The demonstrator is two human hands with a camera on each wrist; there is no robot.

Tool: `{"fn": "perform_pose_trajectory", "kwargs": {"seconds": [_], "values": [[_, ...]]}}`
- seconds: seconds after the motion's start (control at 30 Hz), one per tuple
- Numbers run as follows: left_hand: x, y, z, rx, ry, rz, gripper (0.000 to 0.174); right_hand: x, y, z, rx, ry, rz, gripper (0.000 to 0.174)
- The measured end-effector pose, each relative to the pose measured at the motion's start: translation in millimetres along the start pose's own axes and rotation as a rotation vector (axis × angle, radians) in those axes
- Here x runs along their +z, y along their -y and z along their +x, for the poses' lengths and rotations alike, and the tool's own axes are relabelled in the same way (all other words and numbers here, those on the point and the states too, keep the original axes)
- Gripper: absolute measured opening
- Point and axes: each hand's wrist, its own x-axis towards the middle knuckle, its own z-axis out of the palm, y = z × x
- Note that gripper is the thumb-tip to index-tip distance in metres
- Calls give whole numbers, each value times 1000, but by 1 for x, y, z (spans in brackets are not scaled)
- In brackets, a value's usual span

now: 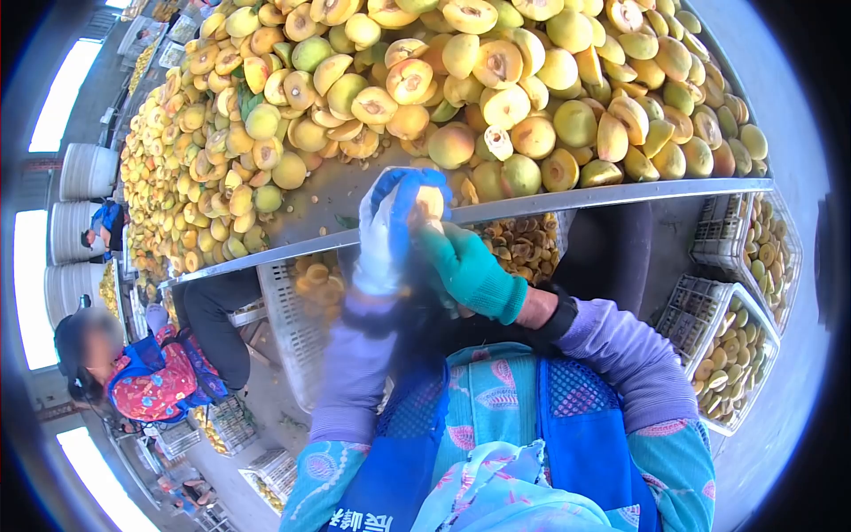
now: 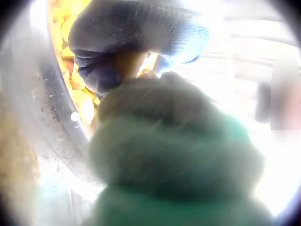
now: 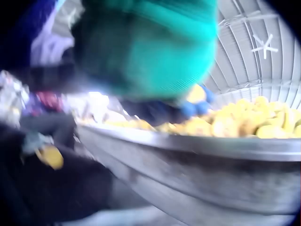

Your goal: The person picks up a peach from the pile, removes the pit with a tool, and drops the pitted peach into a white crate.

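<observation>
My left hand (image 1: 383, 232), in a white and blue glove, grips a yellow peach (image 1: 430, 202) just over the metal table's near edge. From below, my right hand (image 1: 474, 270) in a green glove meets the same peach, its thumb and finger pinching the lower side. In the left wrist view the green glove (image 2: 174, 141) is curled and blurred, close under the dark-looking left glove (image 2: 136, 28). The inside of the right fist is hidden, and I cannot tell whether a tool is in it. Behind both hands lies a heap of whole and halved peaches (image 1: 409, 82).
A raised metal rim (image 1: 620, 193) runs along the table. Below it stand a white crate (image 1: 297, 328) on the left and two crates of peach halves (image 1: 731, 355) on the right. Another person (image 1: 160, 363) sits at the left, near stacked white tubs (image 1: 75, 226).
</observation>
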Motion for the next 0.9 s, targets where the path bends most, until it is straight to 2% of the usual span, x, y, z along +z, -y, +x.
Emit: {"fn": "perform_pose_trajectory", "kwargs": {"seconds": [0.07,0.13,0.2,0.3,0.33,0.4,0.43,0.53,0.6,0.63,0.67,0.7,0.77,0.8,0.9], "values": [[5,0,0,-104,-56,-210,24,7,0,-1,31,-17,84,46],[8,6,5,63,-2,28,26,7,0,-2,56,-26,103,47],[6,1,9,31,100,-89,28,2,3,-2,72,-24,53,47],[3,8,20,-235,209,-278,24,10,6,-2,131,-99,249,44],[5,-2,24,-8,247,81,17,10,2,1,97,-124,241,45],[5,7,33,-212,284,-5,14,11,-4,8,29,-173,237,46],[8,4,36,-264,232,-106,16,10,-1,6,96,-141,311,46],[3,12,44,7,427,24,26,-1,10,2,253,-30,481,44],[-3,3,54,-193,608,77,26,-12,-3,10,319,75,539,45],[-5,-6,59,-294,692,103,27,-12,-8,11,345,132,670,45],[-6,-11,63,-190,740,134,29,-12,-10,12,368,192,797,45],[-4,-9,63,-208,656,31,30,-13,-8,14,383,256,922,45],[9,3,51,-250,499,-172,31,-6,-1,8,196,59,555,44],[15,2,41,-165,341,-155,33,-3,2,5,104,-40,375,44],[21,-8,32,-453,170,-458,32,-3,8,-1,65,-73,255,43]]}}
